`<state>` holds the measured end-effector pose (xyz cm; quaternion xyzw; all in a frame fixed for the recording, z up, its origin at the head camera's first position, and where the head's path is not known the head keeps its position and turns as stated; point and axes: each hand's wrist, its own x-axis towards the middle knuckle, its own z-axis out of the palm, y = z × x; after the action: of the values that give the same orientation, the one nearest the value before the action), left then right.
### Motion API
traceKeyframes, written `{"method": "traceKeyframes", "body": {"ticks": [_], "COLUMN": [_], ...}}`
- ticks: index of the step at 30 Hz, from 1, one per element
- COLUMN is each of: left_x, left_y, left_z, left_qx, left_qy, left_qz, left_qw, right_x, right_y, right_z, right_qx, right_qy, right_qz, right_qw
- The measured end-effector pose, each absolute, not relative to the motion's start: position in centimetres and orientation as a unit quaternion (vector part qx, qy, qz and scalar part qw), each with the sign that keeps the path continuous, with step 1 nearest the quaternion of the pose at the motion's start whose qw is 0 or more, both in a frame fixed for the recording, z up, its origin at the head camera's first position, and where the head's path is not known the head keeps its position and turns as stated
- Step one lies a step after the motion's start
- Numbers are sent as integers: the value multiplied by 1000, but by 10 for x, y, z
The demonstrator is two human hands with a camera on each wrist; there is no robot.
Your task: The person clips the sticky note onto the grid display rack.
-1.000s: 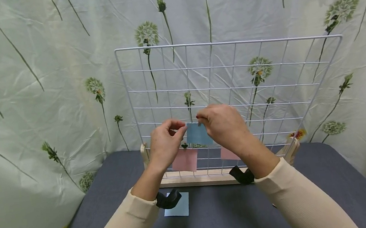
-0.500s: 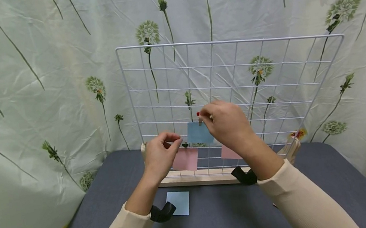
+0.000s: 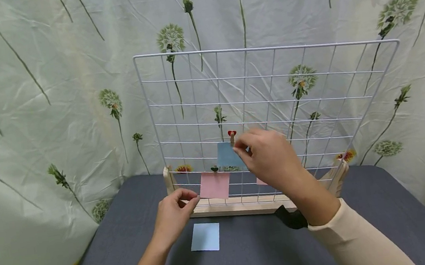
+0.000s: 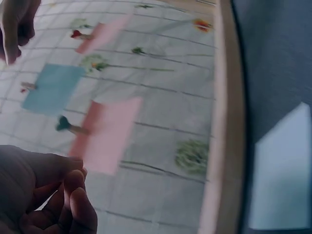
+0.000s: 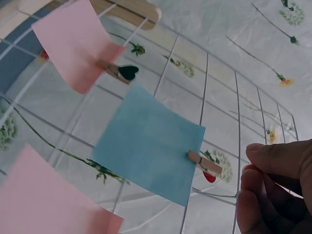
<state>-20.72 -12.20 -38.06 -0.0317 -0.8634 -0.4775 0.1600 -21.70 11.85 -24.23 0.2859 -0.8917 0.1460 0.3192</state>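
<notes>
A blue paper note hangs on the white wire grid, held by a small wooden clothespin with a red heart. My right hand is just right of that clothespin, fingers bent and apart from it, holding nothing. Lower left hangs a pink note under a clothespin with a dark green heart. My left hand is low, left of this pink note, with thumb and fingers loosely curled around nothing. Another pink note hangs farther right, mostly hidden behind my right hand in the head view.
A light blue note lies on the dark grey table in front of the grid's wooden base. Wooden side supports hold the grid upright. Behind it hangs a flower-print curtain.
My left hand has let go of the blue note's corner and dropped down and left. My right hand has released the red-heart clothespin and drawn slightly right and down; the blue note stays hanging.
</notes>
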Motion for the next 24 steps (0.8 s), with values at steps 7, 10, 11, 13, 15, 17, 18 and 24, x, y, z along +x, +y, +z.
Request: {"method": "traceKeyframes", "body": {"ticks": [7,10,11,13,15,17,18,24], "left_x": [-205,-205,-205,-205,-205,-205,-205,-204], "left_y": [-130,-130,-129,-129,-129,-129,-128,-126], "left_z": [-407,-411,-412,-413,-414,-415,-415,-417], "left_qx": [-25,-35,-39,-42,-42,-43,-43,-45], "left_qy": [-880,-881,-882,-883,-883,-884,-885,-887], "left_qz": [-461,-460,-459,-458,-458,-457,-456,-454], "left_qw": [114,103,100,95,92,88,86,71], "right_x": [-201,-195,-193,-190,-186,-182,-181,-171], "right_y": [122,124,125,126,127,129,130,136], "right_z": [-272,-285,-290,-298,-305,-311,-314,-331], "right_qx": [297,304,308,313,313,306,303,286], "right_qy": [-892,-891,-890,-888,-889,-893,-894,-905], "right_qz": [139,141,143,145,147,151,152,158], "right_qw": [311,307,306,303,300,294,292,271]}}
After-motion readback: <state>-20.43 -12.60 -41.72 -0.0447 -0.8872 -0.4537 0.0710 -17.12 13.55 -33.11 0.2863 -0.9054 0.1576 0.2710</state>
